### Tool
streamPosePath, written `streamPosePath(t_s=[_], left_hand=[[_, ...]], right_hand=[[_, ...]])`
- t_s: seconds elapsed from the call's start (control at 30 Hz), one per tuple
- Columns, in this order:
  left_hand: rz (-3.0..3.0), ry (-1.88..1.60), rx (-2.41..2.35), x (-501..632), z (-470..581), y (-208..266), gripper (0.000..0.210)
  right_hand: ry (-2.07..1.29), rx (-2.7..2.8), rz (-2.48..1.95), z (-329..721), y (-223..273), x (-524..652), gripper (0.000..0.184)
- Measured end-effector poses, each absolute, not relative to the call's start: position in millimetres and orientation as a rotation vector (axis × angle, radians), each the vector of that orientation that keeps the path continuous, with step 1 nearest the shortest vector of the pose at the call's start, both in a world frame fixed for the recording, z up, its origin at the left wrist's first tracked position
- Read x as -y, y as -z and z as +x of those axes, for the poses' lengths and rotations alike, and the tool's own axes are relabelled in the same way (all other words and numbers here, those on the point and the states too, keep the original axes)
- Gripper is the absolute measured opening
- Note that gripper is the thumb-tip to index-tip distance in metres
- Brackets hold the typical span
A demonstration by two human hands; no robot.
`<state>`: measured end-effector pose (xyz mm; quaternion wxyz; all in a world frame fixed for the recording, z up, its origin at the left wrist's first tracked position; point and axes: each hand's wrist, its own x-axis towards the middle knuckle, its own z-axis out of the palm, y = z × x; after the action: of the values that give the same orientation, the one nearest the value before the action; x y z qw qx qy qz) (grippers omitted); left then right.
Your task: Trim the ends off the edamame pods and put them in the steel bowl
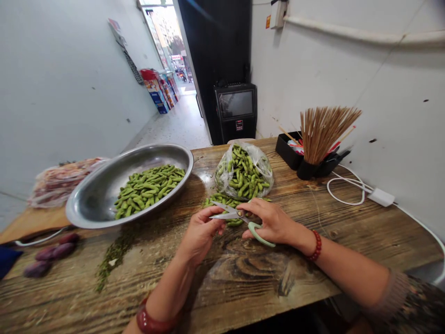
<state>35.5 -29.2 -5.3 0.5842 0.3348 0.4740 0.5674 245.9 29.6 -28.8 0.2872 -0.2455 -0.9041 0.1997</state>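
My right hand [273, 220] grips a pair of scissors [257, 233] with pale green handles. The blades stand apart and point left toward my left hand [201, 229]. Its thumb and fingers are pinched together beside the blade tips, and whatever lies between them is too small to make out. Just behind both hands is a loose heap of green edamame pods [222, 199] on the wooden table [250, 283]. A clear plastic bag [263, 162] full of pods stands open beyond it. To the left, a wide steel basin [100, 185] holds many more pods.
Trimmed bits [116, 255] lie in front of the basin. Several purple bulbs [52, 253] and a plastic bag of meat [62, 181] are at far left. A black caddy [290, 150] with bundled skewers [321, 132] and a white cable with its adapter [381, 197] occupy the right.
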Motion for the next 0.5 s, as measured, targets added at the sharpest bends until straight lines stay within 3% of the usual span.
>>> streamPosePath(t_s=[0.2,0.5], left_hand=[[0.938,-1.270,-1.161,30.4,36.9,10.1,0.016],[0.819,-1.315,-1.137,30.5,39.7,9.3,0.024]], right_hand=[[-0.541,2.423,-0.653,245.9,27.6,-28.5,0.063],[-0.540,2.423,-0.643,244.8,24.0,-27.5,0.062]])
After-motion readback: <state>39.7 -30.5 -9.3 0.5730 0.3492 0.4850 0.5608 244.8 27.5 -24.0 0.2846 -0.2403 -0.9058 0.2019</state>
